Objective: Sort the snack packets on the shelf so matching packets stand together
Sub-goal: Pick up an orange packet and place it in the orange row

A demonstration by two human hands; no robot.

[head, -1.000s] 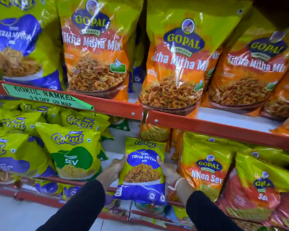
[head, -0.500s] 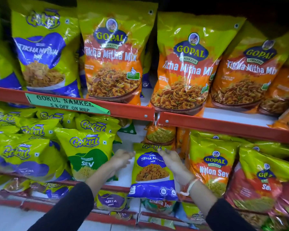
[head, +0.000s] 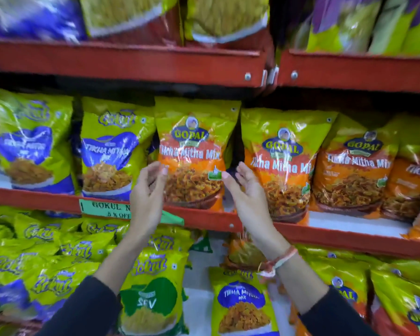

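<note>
An orange and green Gopal Tikha Mitha Mix packet [head: 192, 151] stands on the middle shelf [head: 34, 196]. My left hand [head: 147, 197] is open at its lower left edge and my right hand [head: 246, 190] is open at its lower right edge; whether they touch it I cannot tell. Two blue and green Gokul Tikha Mitha packets [head: 109, 151] stand to its left, more Gopal Tikha Mitha packets [head: 281, 163] to its right. On the lower shelf a small Gokul Tikha Mitha Mix packet [head: 241, 304] stands alone beside a Gokul Sev packet [head: 153, 294].
The top shelf's red rim [head: 131, 61] hangs just above the middle row's packet tops. A green price label [head: 107, 209] sits on the middle rim. Gokul packets [head: 34, 263] crowd the lower left, Gopal packets [head: 398, 299] the lower right.
Both hands let go of the small Gokul Tikha Mitha Mix packet on the lower shelf and rose to the Gopal packet on the middle shelf. The view tilted upward.
</note>
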